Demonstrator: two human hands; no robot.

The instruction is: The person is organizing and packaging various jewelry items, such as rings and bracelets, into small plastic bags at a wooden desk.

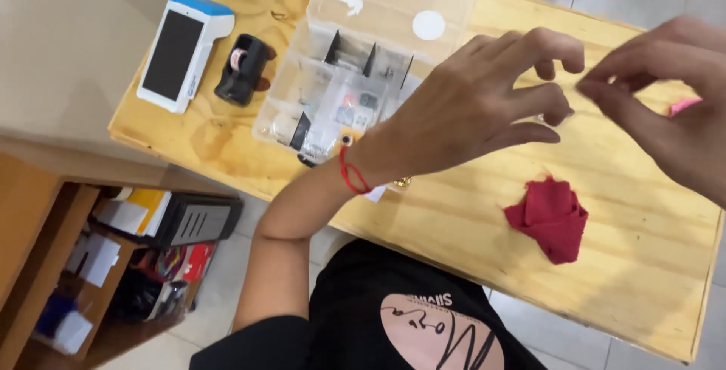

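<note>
At ten o'clock on the wooden table (227, 151) lies a white handheld terminal (180, 51) with a dark screen and blue top edge; just beside it, toward the centre, sits a black tape dispenser (243, 69). At twelve o'clock stands a clear plastic compartment box (355, 75), lid up, with white round and oblong stickers on the lid and small packets in its cells. A crumpled red cloth (550, 217) lies at four o'clock. My left hand (469, 109) hovers over the table's middle, wrist wearing a red string bracelet (351, 173), fingers curled, thumb and forefinger nearly meeting. My right hand (665, 105) comes in from three o'clock, fingertips pinched toward the left's. Whether anything is held between them I cannot tell.
</note>
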